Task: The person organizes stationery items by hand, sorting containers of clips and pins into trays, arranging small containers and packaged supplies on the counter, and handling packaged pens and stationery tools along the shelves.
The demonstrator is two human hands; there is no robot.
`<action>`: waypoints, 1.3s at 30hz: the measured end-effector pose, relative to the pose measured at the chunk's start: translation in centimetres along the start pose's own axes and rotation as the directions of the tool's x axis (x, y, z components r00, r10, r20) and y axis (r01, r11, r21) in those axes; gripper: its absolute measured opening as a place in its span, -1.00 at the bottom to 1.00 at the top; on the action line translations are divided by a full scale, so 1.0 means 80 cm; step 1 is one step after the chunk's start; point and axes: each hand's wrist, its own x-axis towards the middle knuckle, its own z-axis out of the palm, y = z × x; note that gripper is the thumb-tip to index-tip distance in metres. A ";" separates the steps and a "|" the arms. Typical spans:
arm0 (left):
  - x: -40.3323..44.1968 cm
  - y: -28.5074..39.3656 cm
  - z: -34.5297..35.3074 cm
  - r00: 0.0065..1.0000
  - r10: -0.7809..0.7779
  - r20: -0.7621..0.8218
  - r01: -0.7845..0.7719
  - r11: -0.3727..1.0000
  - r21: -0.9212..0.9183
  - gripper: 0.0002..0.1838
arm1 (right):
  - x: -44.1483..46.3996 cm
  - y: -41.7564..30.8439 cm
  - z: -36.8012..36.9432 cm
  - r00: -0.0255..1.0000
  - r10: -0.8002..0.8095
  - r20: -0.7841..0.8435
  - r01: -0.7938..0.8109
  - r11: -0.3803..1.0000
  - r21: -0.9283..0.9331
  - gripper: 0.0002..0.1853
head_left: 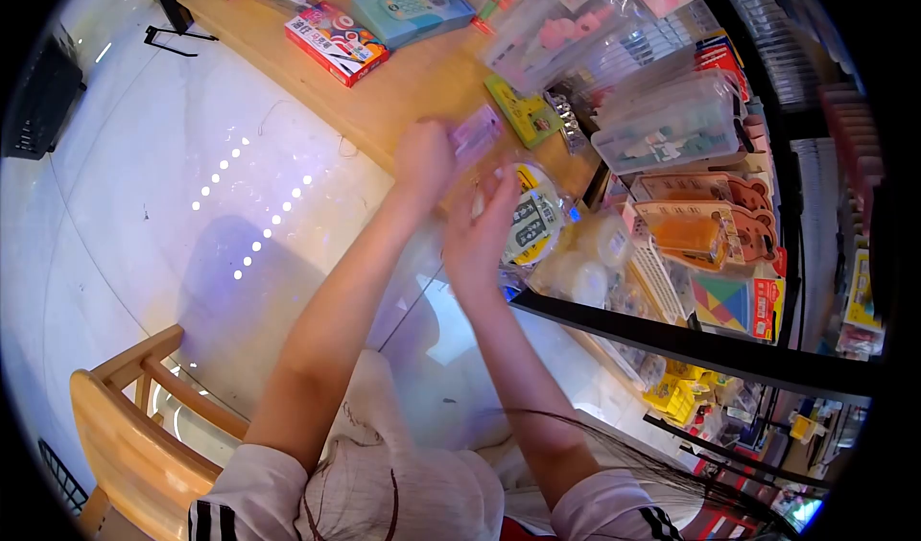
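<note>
On the far left: black slatted crate (43, 100) on a glossy pale floor (125, 205) with rows of reflected light dots.
Lower left: light wooden chair (144, 435), beside the person's arm.
Table: pale wooden surface (403, 85). Near its edge, a red-and-white patterned cardboard box (338, 42) lies beside a light-blue box (413, 11), both flat, their printed faces up and easy to see.
Left hand: blurred hand (425, 162), closed on the near end of a translucent purple-pink packet (477, 135); that end grip seems to leave the rest uncovered.
Packet: over the table edge, between the left hand and a yellow-green card pack (525, 111).
Right hand: hand (483, 220) just below the packet, fingers raised and partly bent, perhaps for support; too blurred to tell whether they pinch anything. Beside it, a round clear package with a yellow-and-dark label (531, 215).
Right side: clear plastic boxes (667, 124) and brown bear-shaped packs (753, 229) crowd together, probably to save space.
Room: black metal bar (652, 330) crossing in front of shop-like shelving, with a yellow basket (674, 399) low down.
</note>
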 end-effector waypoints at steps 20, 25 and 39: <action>-0.057 -0.019 0.025 0.892 0.444 -0.083 -0.439 0.896 0.067 -0.66 | 0.188 0.148 -0.013 0.984 -0.044 0.171 0.153 0.692 -0.705 -0.60; -0.058 -0.021 0.023 0.891 0.444 -0.091 -0.440 0.896 0.064 -0.65 | 0.202 0.253 -0.052 0.980 -0.097 -0.172 -0.074 0.625 -0.777 -0.69; -0.057 -0.020 0.020 0.878 0.466 -0.112 -0.463 0.885 0.052 -0.63 | 0.176 0.202 -0.091 0.820 0.566 0.089 0.010 0.142 -0.990 -0.64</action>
